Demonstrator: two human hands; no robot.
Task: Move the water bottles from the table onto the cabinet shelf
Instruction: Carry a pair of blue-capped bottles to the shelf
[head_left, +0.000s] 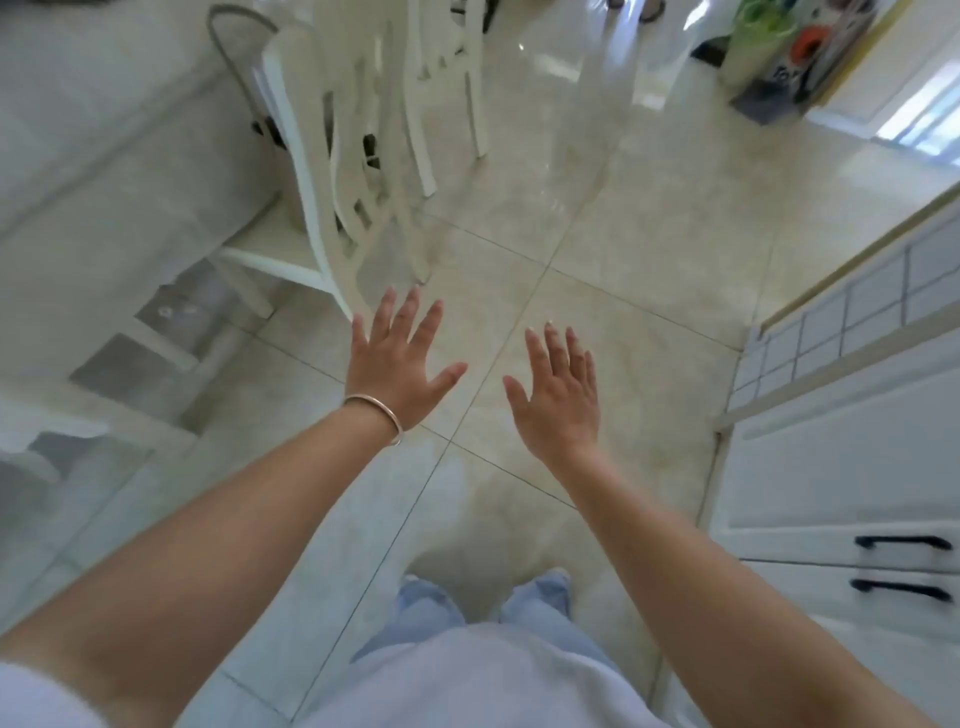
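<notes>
Bare left hand (400, 364); right hand (558, 400); outspread

I hold both bare arms forward, left hand (397, 358) and right hand (558, 395) spread flat, gripping nothing.

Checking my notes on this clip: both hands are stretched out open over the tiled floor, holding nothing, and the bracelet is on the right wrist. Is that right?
Not quite. The bracelet is on the left wrist, as the head view shows. The rest stands: the left hand and the right hand are both stretched out open over the tiled floor, holding nothing.
</notes>
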